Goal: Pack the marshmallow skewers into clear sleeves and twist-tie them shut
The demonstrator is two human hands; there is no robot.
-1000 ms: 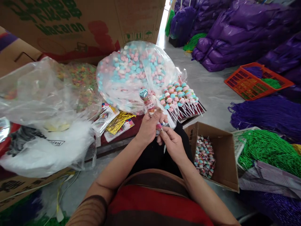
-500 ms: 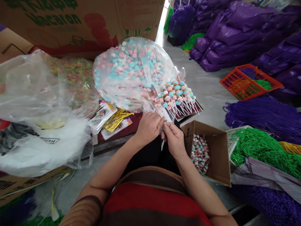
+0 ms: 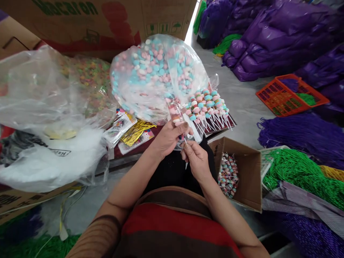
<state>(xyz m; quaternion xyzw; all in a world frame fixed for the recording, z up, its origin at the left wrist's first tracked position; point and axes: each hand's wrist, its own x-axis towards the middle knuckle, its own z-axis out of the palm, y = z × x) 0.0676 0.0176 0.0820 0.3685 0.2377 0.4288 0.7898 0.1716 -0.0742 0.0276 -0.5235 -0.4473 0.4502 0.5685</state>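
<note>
My left hand is closed round a marshmallow skewer in a clear printed wrapper, holding it upright over my lap. My right hand pinches the white stick at the wrapper's lower end, fingers pressed together just below the left hand. Right behind the hands lies a row of unwrapped pastel marshmallow skewers on a dark red tray. A big clear bag of pink, blue and white marshmallows bulges above them. Gold twist ties and printed wrappers lie to the left.
An open cardboard box with wrapped skewers sits at my right knee. Crumpled plastic bags fill the left. Large cartons stand behind. Purple bags, an orange crate and purple and green bead strands crowd the right.
The wrapped skewer dipped down towards the pile, then came back up in my left hand. My right hand stayed pinched at its lower end throughout. The view shifted slightly.
</note>
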